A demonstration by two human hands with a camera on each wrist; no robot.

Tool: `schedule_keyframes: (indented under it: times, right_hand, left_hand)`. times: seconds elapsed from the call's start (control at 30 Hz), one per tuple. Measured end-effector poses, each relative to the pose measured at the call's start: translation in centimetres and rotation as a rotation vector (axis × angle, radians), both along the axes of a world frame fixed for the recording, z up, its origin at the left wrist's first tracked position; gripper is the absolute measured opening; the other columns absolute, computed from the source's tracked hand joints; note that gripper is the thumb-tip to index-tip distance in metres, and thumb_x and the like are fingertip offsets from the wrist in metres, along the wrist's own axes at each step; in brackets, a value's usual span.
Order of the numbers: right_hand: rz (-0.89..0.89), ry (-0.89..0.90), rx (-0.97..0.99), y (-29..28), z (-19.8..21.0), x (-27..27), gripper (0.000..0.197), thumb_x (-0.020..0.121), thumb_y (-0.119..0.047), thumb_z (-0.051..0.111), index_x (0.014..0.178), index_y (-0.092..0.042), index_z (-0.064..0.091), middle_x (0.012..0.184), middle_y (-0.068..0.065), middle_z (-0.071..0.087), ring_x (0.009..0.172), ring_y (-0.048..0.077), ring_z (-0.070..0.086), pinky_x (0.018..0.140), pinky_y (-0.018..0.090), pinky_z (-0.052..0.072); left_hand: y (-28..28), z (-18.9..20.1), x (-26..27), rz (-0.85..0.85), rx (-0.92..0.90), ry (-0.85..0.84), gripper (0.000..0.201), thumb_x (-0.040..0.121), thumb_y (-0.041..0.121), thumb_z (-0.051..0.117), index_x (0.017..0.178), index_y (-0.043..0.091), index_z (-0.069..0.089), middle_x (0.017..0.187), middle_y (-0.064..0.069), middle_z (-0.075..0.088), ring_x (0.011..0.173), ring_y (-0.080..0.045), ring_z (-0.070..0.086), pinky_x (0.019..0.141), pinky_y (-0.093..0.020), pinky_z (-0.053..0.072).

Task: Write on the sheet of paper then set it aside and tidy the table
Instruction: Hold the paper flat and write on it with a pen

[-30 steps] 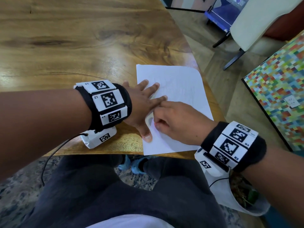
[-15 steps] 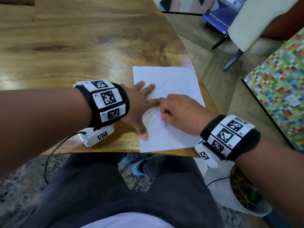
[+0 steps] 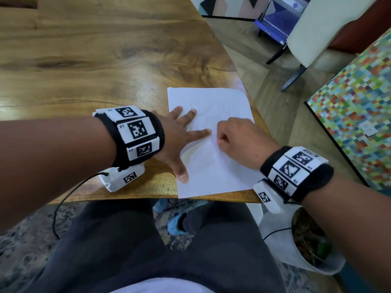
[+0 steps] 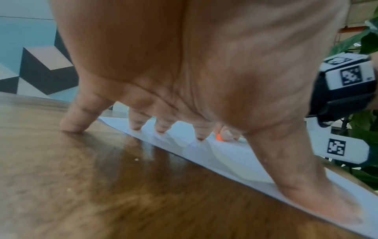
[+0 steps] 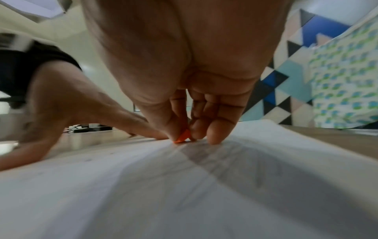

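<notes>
A white sheet of paper (image 3: pixel 213 166) lies at the near right corner of the wooden table (image 3: pixel 95 60). My left hand (image 3: pixel 182 134) is spread flat, fingers straight, pressing the sheet's left side; the thumb reaches toward the near edge. In the left wrist view its fingertips (image 4: pixel 161 129) touch the paper (image 4: pixel 225 155). My right hand (image 3: pixel 234 138) is curled on the middle of the sheet, pinching a small orange piece (image 5: pixel 182 137) whose tip touches the paper (image 5: pixel 184 186). The same orange piece (image 4: pixel 219 137) shows beyond my left fingers. Faint lines mark the sheet.
The table's right edge runs just past the paper, with floor, a white chair (image 3: pixel 317 39) and a colourful mosaic panel (image 3: pixel 359 113) beyond. A white bag (image 3: pixel 296 246) with plant matter hangs below the near right corner. Bare wood stretches left and far.
My right hand has slid away from me along the sheet, past the left index fingertip. The left hand stays pressed on the paper.
</notes>
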State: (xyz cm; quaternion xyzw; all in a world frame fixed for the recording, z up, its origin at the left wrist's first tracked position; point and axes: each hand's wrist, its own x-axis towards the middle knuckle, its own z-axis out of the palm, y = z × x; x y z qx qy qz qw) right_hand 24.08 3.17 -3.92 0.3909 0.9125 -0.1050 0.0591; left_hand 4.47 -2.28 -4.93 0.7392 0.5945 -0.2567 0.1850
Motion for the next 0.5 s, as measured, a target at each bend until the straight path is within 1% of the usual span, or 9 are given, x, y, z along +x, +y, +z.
schedule_keyframes:
  times: [0.03, 0.1, 0.17, 0.23, 0.3, 0.33, 0.43, 0.5]
  right_hand:
    - [-0.053, 0.009, 0.018, 0.7, 0.0, 0.2, 0.012, 0.09, -0.019, 0.048, 0.08, -0.019, 0.055, 0.084, -0.001, 0.054, 0.08, 0.021, 0.056, 0.073, 0.039, 0.051]
    - [-0.072, 0.02, 0.029, 0.8, 0.0, 0.2, 0.012, 0.09, -0.019, 0.049, 0.079, -0.019, 0.055, 0.083, -0.001, 0.055, 0.079, 0.02, 0.056, 0.071, 0.038, 0.05]
    - [-0.019, 0.022, -0.005, -0.7, -0.1, -0.1, 0.014, 0.092, -0.022, 0.048, 0.08, -0.019, 0.054, 0.085, -0.001, 0.054, 0.079, 0.02, 0.054, 0.071, 0.036, 0.048]
    - [0.085, 0.021, -0.022, -2.6, -0.3, -0.4, 0.014, 0.094, -0.025, 0.047, 0.081, -0.021, 0.052, 0.084, -0.002, 0.053, 0.078, 0.02, 0.053, 0.071, 0.037, 0.048]
    - [0.124, 0.015, -0.036, -3.2, -0.3, -0.3, 0.014, 0.094, -0.025, 0.047, 0.082, -0.02, 0.053, 0.083, -0.002, 0.053, 0.077, 0.02, 0.054, 0.071, 0.039, 0.049]
    - [0.098, 0.014, -0.031, -2.7, -0.3, -0.1, 0.014, 0.094, -0.024, 0.047, 0.083, -0.02, 0.054, 0.084, -0.002, 0.054, 0.077, 0.02, 0.054, 0.071, 0.039, 0.049]
    - [-0.058, 0.013, 0.025, 0.3, -0.3, 0.6, 0.014, 0.093, -0.019, 0.047, 0.082, -0.018, 0.056, 0.085, 0.0, 0.055, 0.077, 0.02, 0.055, 0.072, 0.041, 0.051]
    - [-0.093, 0.014, 0.058, 1.3, -0.3, 0.8, 0.014, 0.091, -0.018, 0.047, 0.081, -0.018, 0.056, 0.083, 0.0, 0.055, 0.077, 0.02, 0.054, 0.072, 0.042, 0.052]
  left_hand:
    - [0.0, 0.0, 0.0, 0.001, 0.0, -0.003, 0.138, 0.054, 0.089, 0.07, 0.148, 0.056, -0.026, 0.162, -0.001, -0.037, 0.152, -0.034, -0.024, 0.112, -0.074, 0.022]
    - [0.0, -0.1, 0.0, 0.006, -0.002, -0.01, 0.138, 0.054, 0.088, 0.071, 0.148, 0.057, -0.025, 0.162, -0.001, -0.037, 0.152, -0.034, -0.025, 0.113, -0.073, 0.023]
    - [0.0, -0.3, 0.0, 0.008, -0.004, -0.012, 0.138, 0.055, 0.087, 0.071, 0.149, 0.056, -0.025, 0.162, -0.001, -0.037, 0.152, -0.034, -0.026, 0.113, -0.073, 0.022]
    - [0.1, -0.4, 0.0, 0.004, 0.0, -0.012, 0.138, 0.055, 0.087, 0.071, 0.149, 0.055, -0.025, 0.162, -0.001, -0.037, 0.152, -0.035, -0.026, 0.113, -0.074, 0.022]
    - [0.2, -0.4, 0.0, -0.007, 0.006, -0.005, 0.138, 0.055, 0.087, 0.071, 0.149, 0.055, -0.026, 0.162, -0.002, -0.038, 0.152, -0.035, -0.026, 0.112, -0.074, 0.023]
    - [0.3, -0.5, 0.0, -0.015, 0.011, -0.001, 0.139, 0.055, 0.088, 0.071, 0.148, 0.055, -0.026, 0.161, -0.003, -0.038, 0.152, -0.036, -0.025, 0.112, -0.074, 0.023]
    - [0.2, -0.5, 0.0, -0.025, 0.017, -0.011, 0.138, 0.055, 0.089, 0.07, 0.148, 0.054, -0.027, 0.161, -0.004, -0.038, 0.152, -0.037, -0.025, 0.112, -0.074, 0.022]
    - [0.1, -0.5, 0.0, -0.025, 0.019, -0.018, 0.138, 0.056, 0.088, 0.07, 0.149, 0.054, -0.026, 0.162, -0.005, -0.038, 0.152, -0.037, -0.024, 0.112, -0.075, 0.021]
